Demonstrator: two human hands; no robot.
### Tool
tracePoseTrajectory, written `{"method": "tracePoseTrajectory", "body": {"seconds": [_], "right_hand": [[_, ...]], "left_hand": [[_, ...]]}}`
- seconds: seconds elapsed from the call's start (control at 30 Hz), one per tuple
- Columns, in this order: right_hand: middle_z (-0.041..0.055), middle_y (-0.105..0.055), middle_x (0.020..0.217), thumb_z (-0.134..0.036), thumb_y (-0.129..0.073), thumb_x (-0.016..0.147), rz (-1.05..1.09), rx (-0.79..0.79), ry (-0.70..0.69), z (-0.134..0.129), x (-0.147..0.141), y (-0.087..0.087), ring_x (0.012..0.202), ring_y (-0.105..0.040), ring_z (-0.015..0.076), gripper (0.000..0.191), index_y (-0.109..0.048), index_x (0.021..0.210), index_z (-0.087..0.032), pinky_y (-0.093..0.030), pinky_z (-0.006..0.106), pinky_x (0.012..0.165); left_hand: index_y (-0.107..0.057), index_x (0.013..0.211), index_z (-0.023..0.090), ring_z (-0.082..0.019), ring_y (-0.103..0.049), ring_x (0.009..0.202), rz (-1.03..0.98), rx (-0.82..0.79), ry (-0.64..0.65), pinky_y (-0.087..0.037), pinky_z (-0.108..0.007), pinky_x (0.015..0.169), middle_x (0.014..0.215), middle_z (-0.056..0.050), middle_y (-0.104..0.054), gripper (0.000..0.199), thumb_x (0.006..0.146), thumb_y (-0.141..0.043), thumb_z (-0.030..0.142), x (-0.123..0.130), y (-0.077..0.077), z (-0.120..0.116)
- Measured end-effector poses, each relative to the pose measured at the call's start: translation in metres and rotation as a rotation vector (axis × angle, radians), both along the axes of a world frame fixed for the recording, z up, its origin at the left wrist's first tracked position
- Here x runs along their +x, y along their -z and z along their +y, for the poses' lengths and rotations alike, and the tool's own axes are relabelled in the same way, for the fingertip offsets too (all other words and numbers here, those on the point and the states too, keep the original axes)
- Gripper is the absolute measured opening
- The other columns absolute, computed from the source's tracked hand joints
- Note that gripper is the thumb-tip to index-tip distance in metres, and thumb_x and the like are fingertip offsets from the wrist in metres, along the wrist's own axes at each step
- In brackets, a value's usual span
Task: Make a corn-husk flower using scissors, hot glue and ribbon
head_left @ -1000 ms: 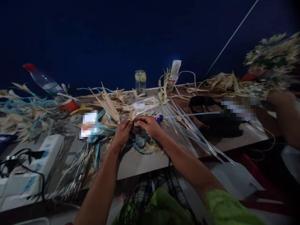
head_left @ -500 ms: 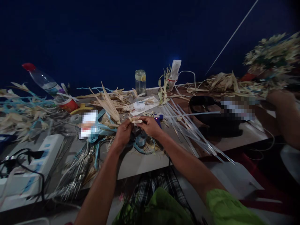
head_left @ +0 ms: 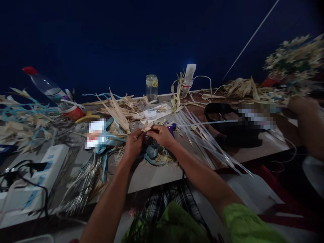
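Observation:
A small pale corn-husk piece [head_left: 147, 126] stands up between my two hands over the middle of the table. My left hand [head_left: 134, 141] pinches it from the left, fingers closed. From the right, my right hand [head_left: 160, 135] grips it with thumb and fingertips, the hands nearly touching. Just below them lies a roll of blue ribbon [head_left: 152, 152] among husk scraps. The blue glue gun [head_left: 172, 127] with a small red light sits right beside my right hand, partly hidden. Larger dried husks [head_left: 118, 116] lie behind my left hand.
Clear glue sticks [head_left: 210, 141] spread to the right, near a black object [head_left: 235, 138]. Wires [head_left: 84, 182] and a power strip [head_left: 48, 175] lie left. At the back stand a jar [head_left: 152, 89] and a cup [head_left: 185, 89]. Another person's hand [head_left: 303, 108] is far right.
My hands have drawn slightly closer together. The husk piece between them has turned from lying sideways to pointing more upward.

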State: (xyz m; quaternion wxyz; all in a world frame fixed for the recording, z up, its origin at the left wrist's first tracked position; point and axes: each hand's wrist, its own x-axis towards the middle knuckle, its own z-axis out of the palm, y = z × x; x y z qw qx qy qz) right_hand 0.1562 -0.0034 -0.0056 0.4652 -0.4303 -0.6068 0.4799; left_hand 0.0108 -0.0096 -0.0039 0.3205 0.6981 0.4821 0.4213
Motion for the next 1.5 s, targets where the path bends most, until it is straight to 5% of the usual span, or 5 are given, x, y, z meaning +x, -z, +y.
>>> {"method": "tracePoseTrajectory", "body": {"seconds": [0.63, 0.93, 1.23, 1.33, 1.5], "right_hand": [[0.0005, -0.062, 0.07, -0.025, -0.056, 0.069, -0.032, 0.111, 0.108, -0.005, -0.005, -0.004, 0.069, -0.054, 0.0125, 0.012, -0.062, 0.071, -0.015, -0.041, 0.025, 0.068], [-0.0034, -0.053, 0.059, -0.03, -0.062, 0.061, 0.438, -0.233, -0.027, -0.004, 0.009, -0.018, 0.048, -0.042, 0.0057, 0.019, -0.06, 0.073, -0.015, -0.032, 0.02, 0.048], [-0.0056, -0.044, 0.048, -0.035, -0.066, 0.063, 0.445, -0.273, 0.005, -0.003, 0.002, -0.013, 0.044, -0.036, 0.0047, 0.025, -0.052, 0.056, -0.016, -0.026, 0.02, 0.044], [-0.0055, -0.043, 0.05, -0.035, -0.062, 0.068, 0.429, -0.152, 0.117, -0.006, 0.004, -0.017, 0.046, -0.036, 0.0056, 0.02, -0.059, 0.067, -0.016, -0.028, 0.02, 0.045], [-0.0012, -0.052, 0.066, -0.031, -0.058, 0.075, 0.157, 0.3, 0.266, -0.018, 0.006, -0.024, 0.058, -0.044, 0.0087, 0.014, -0.061, 0.077, -0.017, -0.037, 0.023, 0.057]], "left_hand": [[-0.047, 0.057, 0.017, -0.012, -0.046, 0.061, 0.101, 0.145, -0.105, -0.035, -0.024, 0.06, 0.062, -0.001, -0.048, 0.025, 0.081, -0.042, 0.023, 0.007, 0.005, -0.002], [-0.042, 0.052, 0.017, -0.011, -0.043, 0.057, 0.095, 0.21, -0.119, -0.034, -0.024, 0.057, 0.058, 0.001, -0.043, 0.029, 0.08, -0.045, 0.021, 0.006, 0.003, -0.003], [-0.041, 0.054, 0.017, -0.01, -0.042, 0.055, 0.144, 0.378, -0.103, -0.034, -0.023, 0.055, 0.056, 0.002, -0.042, 0.027, 0.081, -0.047, 0.018, 0.005, 0.005, -0.003], [-0.041, 0.054, 0.017, -0.01, -0.042, 0.056, 0.159, 0.429, -0.156, -0.035, -0.023, 0.057, 0.055, 0.002, -0.041, 0.027, 0.08, -0.047, 0.016, 0.003, 0.006, -0.001], [-0.044, 0.058, 0.017, -0.011, -0.044, 0.058, 0.193, 0.481, -0.177, -0.037, -0.023, 0.058, 0.058, 0.002, -0.042, 0.023, 0.08, -0.047, 0.015, 0.002, 0.007, -0.001]]}}
